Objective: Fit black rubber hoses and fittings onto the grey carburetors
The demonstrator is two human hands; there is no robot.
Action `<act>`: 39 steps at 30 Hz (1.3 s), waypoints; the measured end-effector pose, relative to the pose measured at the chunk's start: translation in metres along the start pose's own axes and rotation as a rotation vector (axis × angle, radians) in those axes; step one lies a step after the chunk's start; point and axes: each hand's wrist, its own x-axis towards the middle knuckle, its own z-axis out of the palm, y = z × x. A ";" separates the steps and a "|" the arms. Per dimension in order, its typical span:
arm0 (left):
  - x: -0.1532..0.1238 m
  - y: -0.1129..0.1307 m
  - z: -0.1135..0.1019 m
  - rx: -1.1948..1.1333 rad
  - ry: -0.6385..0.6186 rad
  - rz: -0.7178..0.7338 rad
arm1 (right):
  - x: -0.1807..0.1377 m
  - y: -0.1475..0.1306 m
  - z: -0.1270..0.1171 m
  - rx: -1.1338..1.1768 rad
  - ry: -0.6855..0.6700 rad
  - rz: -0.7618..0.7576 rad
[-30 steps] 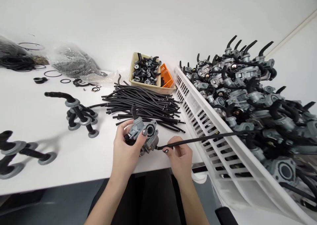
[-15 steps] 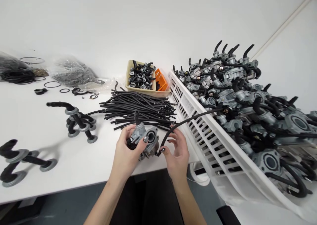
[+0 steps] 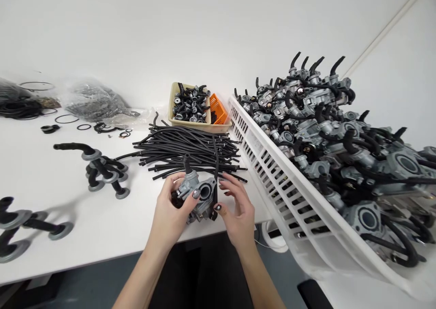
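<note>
My left hand [image 3: 173, 213] is closed around a grey metal carburetor [image 3: 205, 192], its thumb on the near side by the round port. A short black rubber elbow rises from its top. Along its right side stands a long thin black rubber hose [image 3: 215, 164], nearly upright, its upper part crossing the hose pile. My right hand [image 3: 238, 211] has its thumb on the hose's lower part and its curled fingers beside it higher up. Whether the hose's lower end sits on the carburetor is hard to see.
A heap of loose black hoses [image 3: 184, 148] lies ahead. Beyond are a cream bin [image 3: 172, 101] of small elbow parts and an orange basket [image 3: 220, 109]. A white crate [image 3: 272, 164] piled with carburetors stands right. Stacked elbows [image 3: 109, 176], rings and plastic bags [image 3: 93, 100] lie left.
The hose has swung from slanting toward the crate to standing nearly upright beside the carburetor. My left hand keeps its hold; the right has shifted slightly left. The view has moved a little.
</note>
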 end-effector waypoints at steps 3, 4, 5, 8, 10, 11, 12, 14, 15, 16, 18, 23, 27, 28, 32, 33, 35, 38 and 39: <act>0.000 0.000 0.001 -0.018 0.001 0.003 | 0.000 -0.001 -0.002 0.055 -0.063 0.014; -0.001 0.001 0.001 -0.021 0.001 0.003 | 0.000 0.000 -0.002 0.080 -0.076 0.025; -0.001 0.001 0.002 -0.028 0.002 0.001 | -0.001 0.000 -0.003 0.107 -0.088 0.036; -0.004 0.003 0.004 -0.076 0.005 -0.010 | -0.003 0.001 -0.003 0.199 -0.131 0.047; -0.006 0.005 0.005 -0.122 -0.002 -0.012 | -0.004 0.002 -0.003 0.234 -0.143 0.010; -0.007 0.006 0.006 -0.142 -0.008 -0.012 | -0.005 0.002 -0.003 0.241 -0.145 -0.014; -0.007 0.007 0.006 -0.159 -0.014 -0.014 | -0.005 0.002 -0.003 0.245 -0.147 -0.031; -0.008 0.009 0.007 -0.185 -0.017 -0.023 | -0.004 0.001 -0.003 0.241 -0.155 -0.045; -0.009 0.010 0.008 -0.194 -0.014 -0.029 | -0.004 0.000 -0.003 0.233 -0.163 -0.045; -0.009 0.011 0.008 -0.203 -0.013 -0.035 | -0.003 -0.001 -0.003 0.227 -0.173 -0.040; -0.011 0.013 0.009 -0.221 -0.023 -0.048 | -0.002 -0.004 -0.003 0.232 -0.211 -0.010; -0.015 0.018 0.011 -0.270 -0.058 -0.136 | -0.007 -0.011 0.001 0.387 -0.288 0.129; -0.015 0.020 0.011 -0.306 -0.066 -0.203 | -0.016 -0.013 0.005 0.462 -0.326 0.220; -0.014 0.020 0.010 -0.311 -0.076 -0.212 | -0.017 -0.013 0.005 0.467 -0.338 0.243; -0.011 0.011 0.005 -0.323 -0.166 -0.196 | -0.018 -0.013 0.002 0.500 -0.366 0.281; -0.010 0.008 0.003 -0.312 -0.184 -0.172 | -0.018 -0.013 0.000 0.510 -0.379 0.285; -0.008 0.004 0.000 -0.259 -0.212 -0.108 | -0.015 -0.015 -0.004 0.520 -0.414 0.295; -0.007 0.005 -0.003 -0.146 -0.285 -0.013 | -0.011 -0.017 -0.009 0.491 -0.471 0.302; -0.008 0.007 -0.003 -0.111 -0.317 0.009 | -0.010 -0.017 -0.011 0.473 -0.487 0.298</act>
